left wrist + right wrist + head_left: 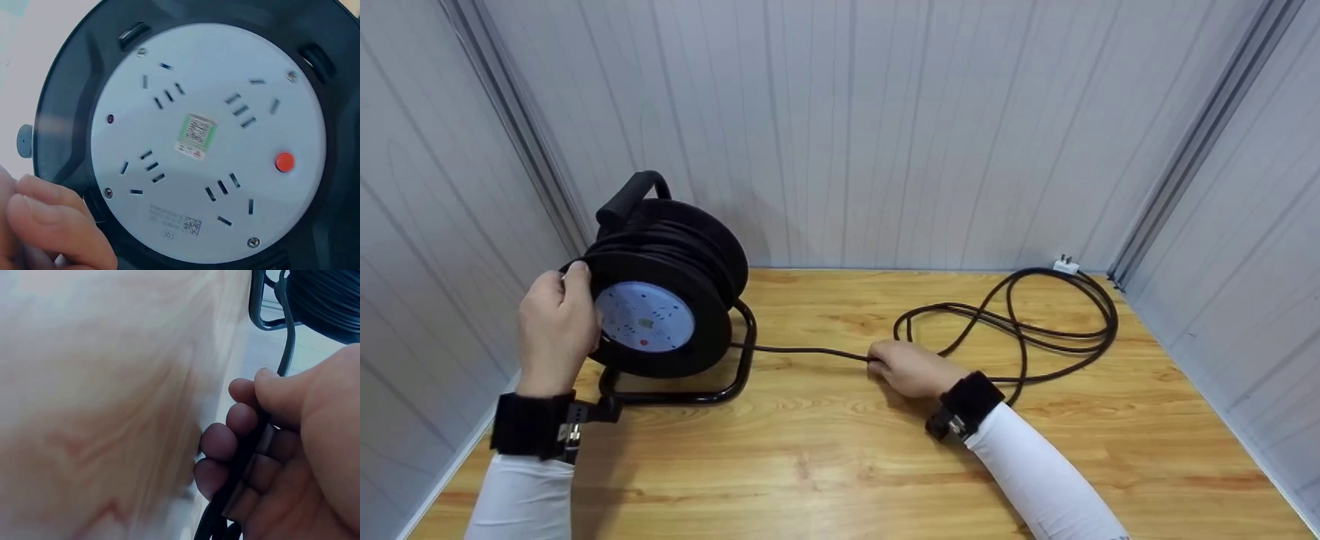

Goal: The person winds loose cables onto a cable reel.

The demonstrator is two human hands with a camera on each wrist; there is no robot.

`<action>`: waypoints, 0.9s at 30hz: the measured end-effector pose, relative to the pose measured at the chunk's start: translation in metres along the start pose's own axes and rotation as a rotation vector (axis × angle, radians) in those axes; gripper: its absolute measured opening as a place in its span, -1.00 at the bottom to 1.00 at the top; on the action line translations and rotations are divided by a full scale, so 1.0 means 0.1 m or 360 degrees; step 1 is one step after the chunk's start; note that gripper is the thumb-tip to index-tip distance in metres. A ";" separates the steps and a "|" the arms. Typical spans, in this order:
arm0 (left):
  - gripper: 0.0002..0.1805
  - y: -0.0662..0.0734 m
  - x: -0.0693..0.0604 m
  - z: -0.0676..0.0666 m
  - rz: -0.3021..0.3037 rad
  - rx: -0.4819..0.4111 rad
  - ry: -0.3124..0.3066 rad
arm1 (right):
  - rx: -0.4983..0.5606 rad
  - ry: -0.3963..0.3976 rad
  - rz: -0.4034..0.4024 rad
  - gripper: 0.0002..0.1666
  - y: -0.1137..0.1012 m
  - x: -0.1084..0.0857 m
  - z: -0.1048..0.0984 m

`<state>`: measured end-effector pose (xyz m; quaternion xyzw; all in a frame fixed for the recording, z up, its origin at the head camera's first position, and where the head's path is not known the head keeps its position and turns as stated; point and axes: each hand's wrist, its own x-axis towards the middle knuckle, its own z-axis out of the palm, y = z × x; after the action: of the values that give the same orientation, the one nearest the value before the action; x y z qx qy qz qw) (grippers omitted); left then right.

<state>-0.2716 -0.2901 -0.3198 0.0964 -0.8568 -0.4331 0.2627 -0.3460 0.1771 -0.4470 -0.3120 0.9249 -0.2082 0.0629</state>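
A black cable reel (710, 319) stands at the left on a tubular frame, its pale socket panel (619, 300) facing me. My left hand (553, 330) grips the reel at the left edge of its front flange; the fingers curl there, and exactly what lies inside them is hidden. In the left wrist view the panel (225, 157) shows slots and a red button (285, 162). Black cable (802, 350) runs from the reel's lower side to my right hand (915, 367). That hand's thumb and curled fingers hold the cable, as the right wrist view shows.
Loose loops of cable (1110, 322) lie on the wooden tabletop (810, 465) at the right. A white plug (1065, 265) rests at the back, prongs up, near the wall. Pale panel walls (847, 135) enclose the back and both sides. The reel's carrying handle (624, 201) sticks up.
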 end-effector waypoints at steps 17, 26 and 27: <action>-0.53 0.32 -0.27 0.60 0.0436 0.0105 0.0190 | -0.0131 0.0020 -0.0034 -0.73 -0.02 -0.01 0.02; -0.52 0.31 -0.44 0.86 0.0745 0.0290 0.0128 | -0.0224 0.0167 -0.0093 -0.69 -0.09 0.02 0.01; -0.52 0.31 -0.45 0.86 0.0758 0.0315 0.0127 | -0.0224 0.0160 -0.0100 -0.69 -0.09 0.03 0.01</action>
<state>-0.2776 -0.1937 -0.3539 -0.0658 -0.8826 -0.2689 0.3800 -0.3429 0.1683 -0.4445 -0.3338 0.9289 -0.1600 -0.0122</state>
